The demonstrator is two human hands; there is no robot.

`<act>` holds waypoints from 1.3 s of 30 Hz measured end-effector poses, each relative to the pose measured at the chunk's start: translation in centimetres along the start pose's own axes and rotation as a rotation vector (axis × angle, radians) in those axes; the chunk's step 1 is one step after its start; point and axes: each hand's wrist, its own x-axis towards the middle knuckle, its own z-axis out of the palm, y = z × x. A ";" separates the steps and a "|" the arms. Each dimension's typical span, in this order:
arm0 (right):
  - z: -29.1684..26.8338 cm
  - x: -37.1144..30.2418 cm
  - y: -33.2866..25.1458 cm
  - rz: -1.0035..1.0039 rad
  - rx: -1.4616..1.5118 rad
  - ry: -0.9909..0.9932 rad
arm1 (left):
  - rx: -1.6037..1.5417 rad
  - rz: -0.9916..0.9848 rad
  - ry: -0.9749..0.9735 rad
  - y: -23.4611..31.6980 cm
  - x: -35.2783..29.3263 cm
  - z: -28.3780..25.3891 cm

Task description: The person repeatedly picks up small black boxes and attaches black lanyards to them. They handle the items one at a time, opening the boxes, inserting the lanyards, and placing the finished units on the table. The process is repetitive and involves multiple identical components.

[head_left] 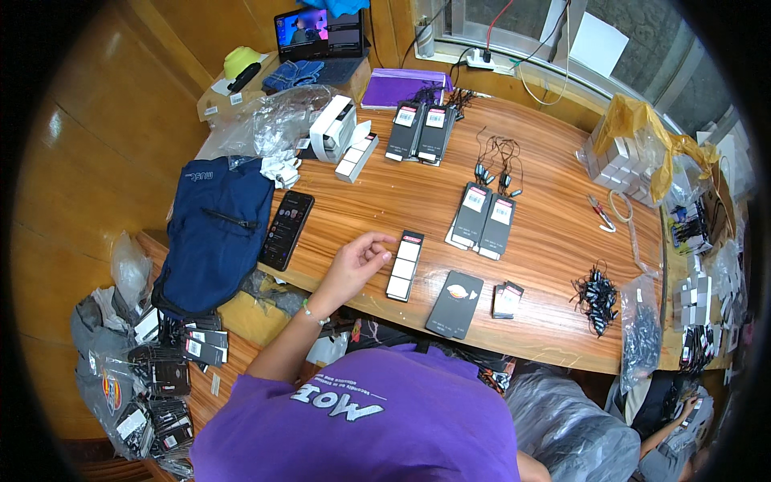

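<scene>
My left hand (359, 263) hovers over the table's near side, its fingers loosely bent and apart, holding nothing. Its fingertips are nearest to a narrow black-and-white label stack (404, 267) with a red band at the top. To the right of that lie a dark grey hang tag (454, 304) with a small white and orange mark, then a short stack of small labels (507, 300). Beyond them rest two overlapping piles of grey hang tags (485, 221) with white stickers and black strings. Only a bit of my right arm (533, 467) shows at the bottom; the right hand is out of sight.
A phone (287, 230) and a navy bag (213, 233) lie left. More strung tags (419, 132) stand at the back, near a laptop (321, 34). Black string fasteners (596, 300), a cutting tool (601, 214) and bagged boxes (622, 165) are right. Another person's hand (689, 408) shows lower right.
</scene>
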 end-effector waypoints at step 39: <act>-3.5 1.3 0.3 0.013 -0.242 0.101 | -0.060 0.051 0.059 -0.7 2.4 1.3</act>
